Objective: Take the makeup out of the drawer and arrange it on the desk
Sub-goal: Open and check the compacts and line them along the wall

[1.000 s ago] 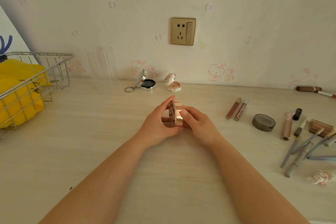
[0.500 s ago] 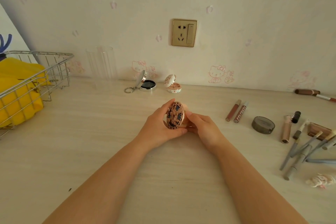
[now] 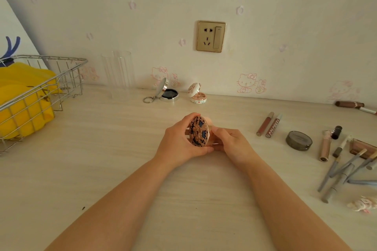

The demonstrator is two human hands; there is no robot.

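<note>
The compact (image 3: 199,133) showed a rose-gold rim and a lid patterned in blue and brown flowers. The desk (image 3: 102,159) was pale cream with faint wood grain. The wall (image 3: 285,16) was off-white with pink cat figures and small pale flowers. The socket plate (image 3: 211,36) was gold. A yellow cloth (image 3: 22,96) filled the silver wire basket (image 3: 67,79). Two tubes (image 3: 269,126) were brownish pink; a round case (image 3: 299,140) was dull olive-grey.

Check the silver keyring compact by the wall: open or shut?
Open. The silver keyring compact sits on the desk with its lid tilted up, showing a dark pan inside.
</note>
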